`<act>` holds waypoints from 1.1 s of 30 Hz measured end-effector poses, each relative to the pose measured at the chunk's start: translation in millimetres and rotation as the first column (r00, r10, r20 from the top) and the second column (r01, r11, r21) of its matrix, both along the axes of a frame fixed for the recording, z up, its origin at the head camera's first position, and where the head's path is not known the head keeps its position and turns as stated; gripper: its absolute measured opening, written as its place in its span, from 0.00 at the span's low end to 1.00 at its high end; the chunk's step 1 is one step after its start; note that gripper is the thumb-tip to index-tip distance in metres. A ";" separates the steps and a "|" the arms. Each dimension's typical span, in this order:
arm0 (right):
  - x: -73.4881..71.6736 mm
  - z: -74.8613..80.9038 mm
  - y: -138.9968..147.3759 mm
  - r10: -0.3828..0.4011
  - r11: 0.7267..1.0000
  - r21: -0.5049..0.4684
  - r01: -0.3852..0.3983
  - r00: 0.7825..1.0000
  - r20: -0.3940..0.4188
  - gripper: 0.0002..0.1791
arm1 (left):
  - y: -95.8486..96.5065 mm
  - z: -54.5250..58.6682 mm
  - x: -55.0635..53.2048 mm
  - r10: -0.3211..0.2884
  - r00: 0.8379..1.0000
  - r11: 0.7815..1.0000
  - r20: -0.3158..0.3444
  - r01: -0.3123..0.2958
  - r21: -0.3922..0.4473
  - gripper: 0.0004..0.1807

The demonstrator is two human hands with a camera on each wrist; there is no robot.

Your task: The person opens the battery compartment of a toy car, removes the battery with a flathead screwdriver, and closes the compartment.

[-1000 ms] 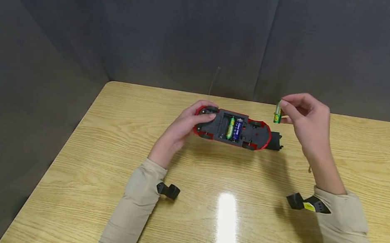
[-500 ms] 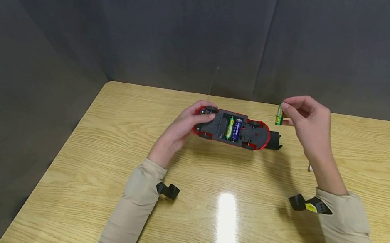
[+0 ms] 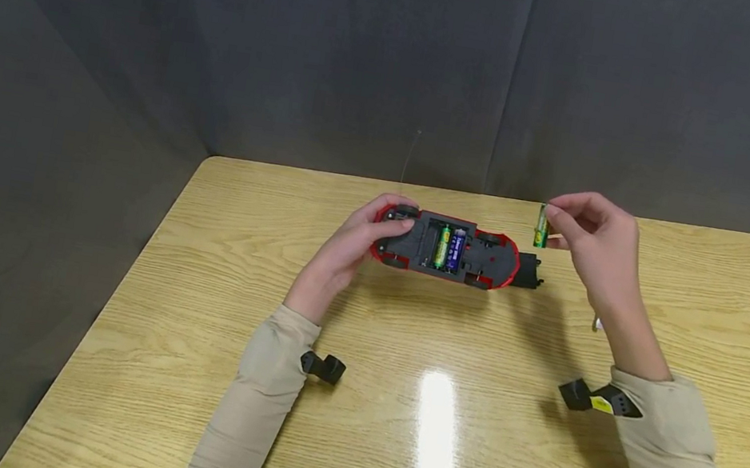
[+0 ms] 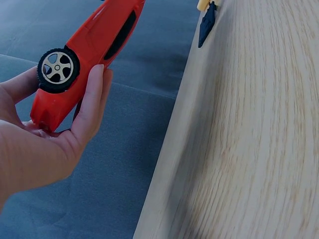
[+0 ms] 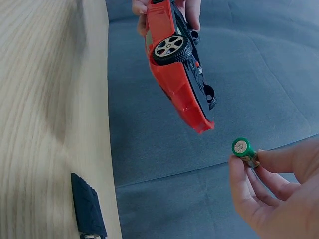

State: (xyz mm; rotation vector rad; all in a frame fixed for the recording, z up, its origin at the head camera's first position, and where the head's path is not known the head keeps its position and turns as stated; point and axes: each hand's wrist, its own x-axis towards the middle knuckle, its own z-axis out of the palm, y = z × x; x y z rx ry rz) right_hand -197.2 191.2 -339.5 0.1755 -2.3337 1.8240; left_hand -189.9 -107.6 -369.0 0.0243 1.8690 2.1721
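My left hand [image 3: 354,240] grips one end of a red toy car [image 3: 507,263], its black underside facing me. Inside its uncovered battery compartment [image 3: 430,242] a green battery [image 3: 442,246] and a purple-blue battery [image 3: 456,248] lie side by side. My right hand [image 3: 603,240] pinches another green battery [image 3: 542,227] between thumb and fingers, upright and apart from the car's right end. In the right wrist view the end of that green battery [image 5: 241,147] faces the camera. The left wrist view shows the car's red side and a wheel [image 4: 58,69].
A black plastic cover [image 3: 528,271] lies on the wooden table [image 3: 361,426], partly behind the car. Something small and whitish [image 3: 597,324] shows beside my right wrist, mostly hidden. The car's thin antenna [image 3: 408,160] sticks up toward the dark curtain [image 3: 343,59].
My right hand has moved slightly right and toward me with the green battery in it. My left hand and the car have hardly moved.
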 end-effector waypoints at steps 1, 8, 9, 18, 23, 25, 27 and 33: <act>0.0 -0.5 0.3 0.002 1.000 -0.004 -0.002 1.000 0.000 0.08 | 0.0 -0.1 0.0 0.000 1.000 1.000 0.000 0.000 0.000 0.18; 0.7 -2.2 1.6 0.004 1.000 -0.001 -0.004 1.000 -0.004 0.08 | -0.1 -0.4 -0.1 0.000 1.000 1.000 -0.004 0.000 0.003 0.19; 0.8 -2.3 1.8 0.004 1.000 0.003 -0.004 1.000 -0.003 0.09 | -0.1 -0.3 -0.1 -0.001 1.000 1.000 -0.005 0.001 0.003 0.19; 1.8 -4.2 3.3 -0.001 1.000 0.021 0.001 1.000 0.008 0.14 | -0.3 -0.6 -0.3 -0.001 1.000 1.000 -0.006 0.001 0.004 0.18; 2.4 -5.7 3.6 -0.002 1.000 0.030 0.002 1.000 0.011 0.14 | -0.7 -0.6 0.0 -0.003 1.000 1.000 -0.006 0.003 0.005 0.17; 2.4 -6.7 4.1 -0.002 0.999 0.032 0.002 1.000 0.012 0.14 | -0.8 -0.5 0.2 -0.004 1.000 1.000 -0.005 0.004 0.005 0.17; 2.2 -8.0 4.8 -0.002 0.999 0.032 0.001 1.000 0.011 0.13 | -0.9 -0.4 0.3 -0.004 1.000 1.000 -0.004 0.004 0.007 0.17; 0.5 -12.5 7.3 -0.005 1.000 0.026 0.004 1.000 0.018 0.11 | -0.7 0.2 0.6 -0.006 1.000 1.000 -0.002 0.006 0.013 0.18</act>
